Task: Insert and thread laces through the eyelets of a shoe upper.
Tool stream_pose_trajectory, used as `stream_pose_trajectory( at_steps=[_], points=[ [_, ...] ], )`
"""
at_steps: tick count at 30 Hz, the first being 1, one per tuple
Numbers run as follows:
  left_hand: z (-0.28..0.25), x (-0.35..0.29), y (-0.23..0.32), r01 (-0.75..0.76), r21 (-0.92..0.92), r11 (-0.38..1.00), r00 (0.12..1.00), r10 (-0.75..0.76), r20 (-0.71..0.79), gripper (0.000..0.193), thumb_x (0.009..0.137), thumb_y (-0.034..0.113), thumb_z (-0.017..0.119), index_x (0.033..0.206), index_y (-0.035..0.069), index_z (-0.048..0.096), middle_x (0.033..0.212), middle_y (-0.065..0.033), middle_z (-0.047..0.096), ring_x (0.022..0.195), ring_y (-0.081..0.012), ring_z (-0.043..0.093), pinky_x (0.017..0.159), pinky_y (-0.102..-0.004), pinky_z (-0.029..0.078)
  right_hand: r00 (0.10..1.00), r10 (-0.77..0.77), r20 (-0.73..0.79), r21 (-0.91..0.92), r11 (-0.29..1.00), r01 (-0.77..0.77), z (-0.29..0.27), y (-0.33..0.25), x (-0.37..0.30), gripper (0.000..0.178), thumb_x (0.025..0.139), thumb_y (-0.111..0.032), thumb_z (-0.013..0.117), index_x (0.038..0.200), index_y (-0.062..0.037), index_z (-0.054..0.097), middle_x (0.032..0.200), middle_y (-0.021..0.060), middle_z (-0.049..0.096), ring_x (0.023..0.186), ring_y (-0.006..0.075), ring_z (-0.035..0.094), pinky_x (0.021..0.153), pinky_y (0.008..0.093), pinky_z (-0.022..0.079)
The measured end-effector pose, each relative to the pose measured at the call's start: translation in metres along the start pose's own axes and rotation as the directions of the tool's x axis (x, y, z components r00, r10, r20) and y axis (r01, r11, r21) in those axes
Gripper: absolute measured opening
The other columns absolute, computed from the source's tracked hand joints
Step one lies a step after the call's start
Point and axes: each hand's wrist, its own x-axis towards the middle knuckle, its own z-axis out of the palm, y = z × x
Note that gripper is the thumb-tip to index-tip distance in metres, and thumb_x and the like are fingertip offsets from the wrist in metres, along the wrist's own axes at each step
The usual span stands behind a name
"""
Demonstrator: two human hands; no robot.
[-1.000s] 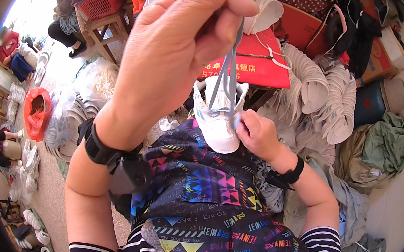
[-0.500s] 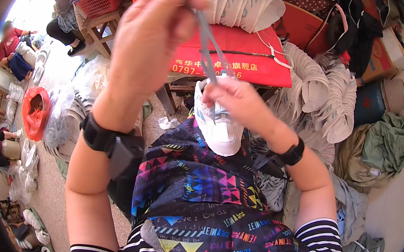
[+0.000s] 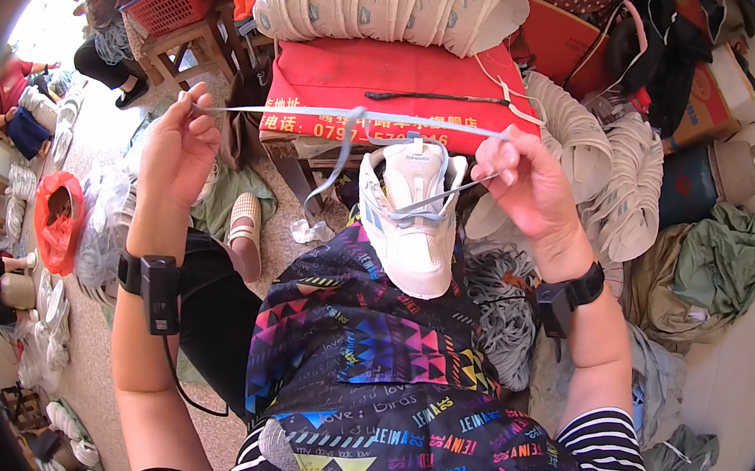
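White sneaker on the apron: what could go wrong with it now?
The white sneaker could slide or tip, because neither hand is on it and it just rests on the patterned apron.

The gray shoelace might get tangled, since a slack length dangles between the left hand and the right hand.

The lace might also slip away, because the hands seem to pinch it only with their fingers.

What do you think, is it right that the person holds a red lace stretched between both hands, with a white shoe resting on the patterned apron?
Not quite: the lace is grey, not red, as the head view shows. The rest stands: the left hand and right hand hold it stretched, and the white shoe rests on the patterned apron.
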Motion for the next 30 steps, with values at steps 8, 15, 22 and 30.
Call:
stream_pose_trajectory(
  at_steps=[8,15,22,30],
  points=[
    [0.05,-0.026,-0.072,-0.028,0.584,0.812,0.997,0.068,-0.046,0.028,0.098,0.022,0.055,0.115,0.0,0.06,0.09,-0.0012,0.063,0.071,-0.0052,0.051,0.065,-0.0197,0.042,0.989,-0.146,-0.026,0.076,0.986,0.148,0.01,-0.033,0.009,0.032,0.096,-0.021,0.053,0.066,-0.0088,0.05,0.06,0.0007,0.046,0.07,0.0164,0.048,0.077,0.0324,0.045],
    [0.094,-0.032,-0.127,-0.521,0.803,0.289,0.826,-0.067,0.56,0.012,0.086,0.006,0.066,0.097,0.003,0.068,0.089,-0.0044,0.059,0.079,-0.0129,0.056,0.07,-0.0246,0.045,0.986,-0.085,-0.146,0.0,0.996,0.086,0.043,-0.047,0.006,0.031,0.099,-0.024,0.05,0.072,-0.0094,0.053,0.062,-0.0003,0.046,0.076,0.0166,0.048,0.078,0.0325,0.043],
    [0.117,-0.013,-0.154,-0.896,0.442,0.037,0.424,-0.224,0.878,0.016,0.072,0.005,0.066,0.088,0.009,0.069,0.095,-0.0094,0.052,0.098,-0.0286,0.051,0.082,-0.0394,0.046,0.984,-0.179,0.004,-0.015,0.984,0.179,0.044,-0.062,0.003,0.03,0.099,-0.025,0.049,0.074,-0.0088,0.054,0.065,-0.0002,0.048,0.073,0.0152,0.048,0.077,0.0306,0.045],
    [0.12,-0.03,-0.129,-0.924,0.175,-0.34,0.296,-0.346,0.89,0.012,0.07,0.012,0.067,0.075,0.005,0.058,0.088,-0.0065,0.047,0.09,-0.0242,0.049,0.078,-0.0352,0.042,0.977,-0.118,-0.175,0.162,0.976,0.146,-0.012,-0.08,-0.017,0.026,0.096,-0.023,0.055,0.075,-0.0077,0.054,0.065,-0.0012,0.046,0.064,0.012,0.046,0.062,0.0267,0.042]
  ],
)
